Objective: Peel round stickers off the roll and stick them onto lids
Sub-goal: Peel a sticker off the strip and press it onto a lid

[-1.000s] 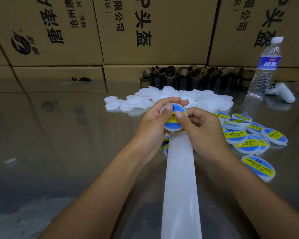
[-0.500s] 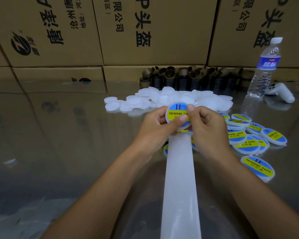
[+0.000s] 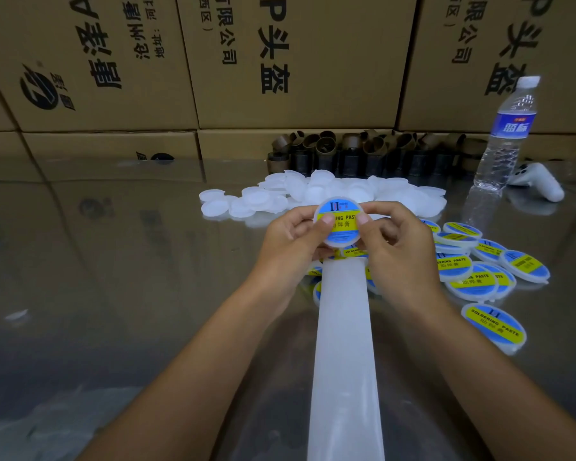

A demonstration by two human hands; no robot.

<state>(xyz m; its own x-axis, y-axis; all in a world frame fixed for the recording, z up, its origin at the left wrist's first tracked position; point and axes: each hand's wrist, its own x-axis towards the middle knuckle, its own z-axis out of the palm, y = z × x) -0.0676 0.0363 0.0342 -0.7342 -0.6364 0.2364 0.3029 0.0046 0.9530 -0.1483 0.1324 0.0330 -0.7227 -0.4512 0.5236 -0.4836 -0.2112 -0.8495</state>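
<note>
Stickered lids [image 3: 494,327] read "II" and "SOLDERING PASTE" — cartons [image 3: 273,61] behind show "头盔" and "限公司".

Round white plastic lid [image 3: 341,224] at centre, white paper backing strip [image 3: 345,344] running below it to 6 o'clock, bare white lids [image 3: 256,202] piled at 12, stickered lids [image 3: 473,284] at 3, clear plastic bottle [image 3: 506,144] at 1.

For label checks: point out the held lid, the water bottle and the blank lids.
held lid [image 3: 340,206]: head view, blue top of its sticker.
water bottle [image 3: 512,125]: head view, its blue label.
blank lids [image 3: 214,207]: head view, a lid on the pile's left.
</note>
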